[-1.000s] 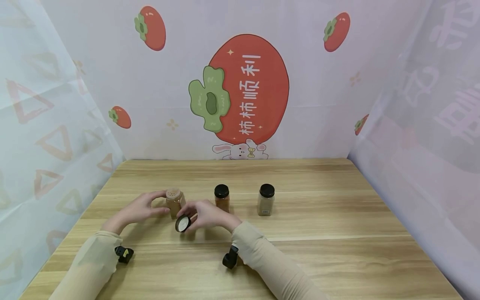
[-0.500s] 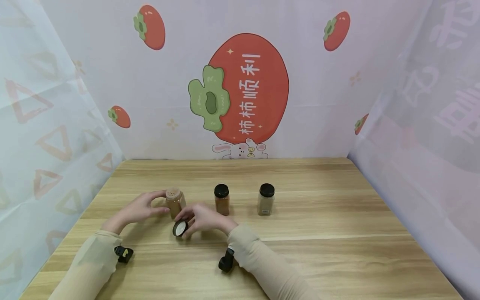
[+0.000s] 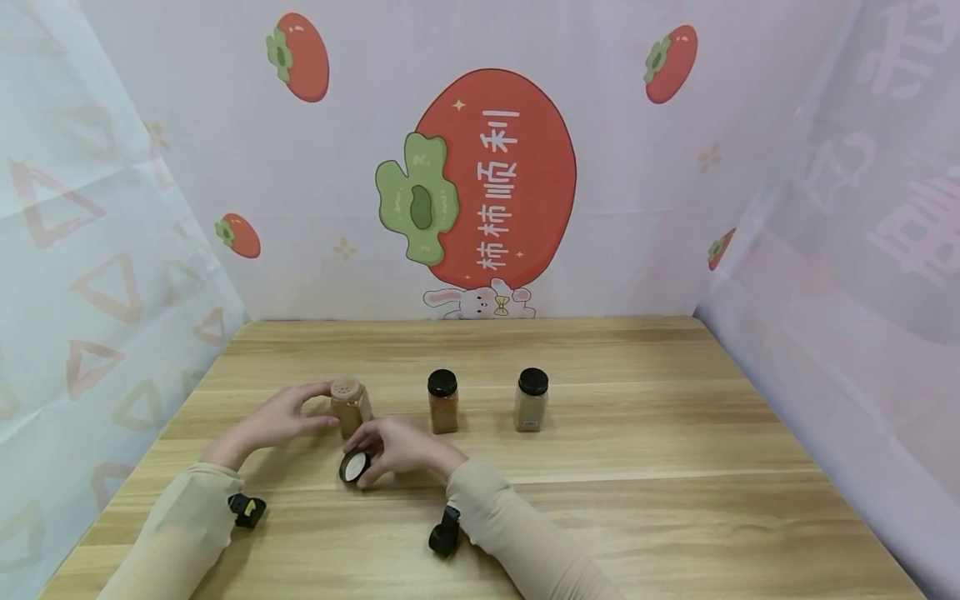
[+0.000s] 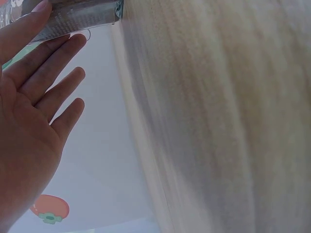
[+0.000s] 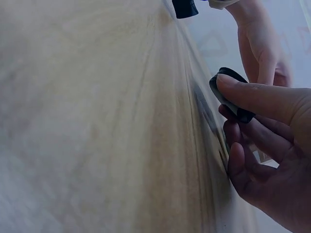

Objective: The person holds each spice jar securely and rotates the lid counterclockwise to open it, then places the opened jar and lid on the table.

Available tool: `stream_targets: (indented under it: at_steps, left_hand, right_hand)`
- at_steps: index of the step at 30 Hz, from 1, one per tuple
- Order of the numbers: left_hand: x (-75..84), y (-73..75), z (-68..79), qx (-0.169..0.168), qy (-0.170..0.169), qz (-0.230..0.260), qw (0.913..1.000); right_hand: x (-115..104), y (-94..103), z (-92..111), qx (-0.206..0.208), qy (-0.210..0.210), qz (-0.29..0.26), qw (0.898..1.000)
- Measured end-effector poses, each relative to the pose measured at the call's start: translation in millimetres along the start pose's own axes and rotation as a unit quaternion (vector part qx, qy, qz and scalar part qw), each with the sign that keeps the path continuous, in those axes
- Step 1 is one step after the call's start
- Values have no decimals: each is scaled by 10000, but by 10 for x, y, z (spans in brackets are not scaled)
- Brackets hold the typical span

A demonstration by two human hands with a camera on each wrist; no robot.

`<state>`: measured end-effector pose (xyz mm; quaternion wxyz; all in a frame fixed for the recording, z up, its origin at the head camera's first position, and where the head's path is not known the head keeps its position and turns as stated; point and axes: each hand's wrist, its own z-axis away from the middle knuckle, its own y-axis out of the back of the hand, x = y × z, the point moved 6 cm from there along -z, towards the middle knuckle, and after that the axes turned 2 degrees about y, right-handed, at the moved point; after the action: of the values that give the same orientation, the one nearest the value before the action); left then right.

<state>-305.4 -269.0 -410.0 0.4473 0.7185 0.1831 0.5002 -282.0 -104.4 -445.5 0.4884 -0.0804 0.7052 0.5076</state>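
On the left of the table stands an uncapped spice jar (image 3: 348,410) with a pale perforated shaker top and brown contents. My left hand (image 3: 281,415) holds it from the left between thumb and fingers. In the left wrist view, the thumb lies on the jar (image 4: 77,18), while the lower fingers stretch out free of it. A black cap (image 3: 355,467) is pinched in my right hand (image 3: 396,448), just in front of the jar, its white inside tilted toward me. In the right wrist view, the thumb and fingers grip the cap (image 5: 229,94) by its edge, close over the table.
Two black-capped spice jars stand upright farther right: one with orange-red contents (image 3: 444,404), one with pale beige contents (image 3: 531,404). The wooden table (image 3: 600,517) meets a printed cloth backdrop (image 3: 622,250) behind and at both sides.
My right hand has moved toward me and slightly left, carrying the cap down and away from the jar. My left hand and the jar have stayed in place.
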Motion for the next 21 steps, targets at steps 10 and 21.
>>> stream_targets:
  at_steps: [10, 21]
  left_hand:
    - [-16, -5, -4, 19, -20, -20, 10000]
    - [-49, -4, -13, 24, 52, -1, 10000]
  right_hand:
    - [-6, -47, -14, 71, 27, 173, 9998]
    - [-87, -106, -24, 69, 104, 861, 9962]
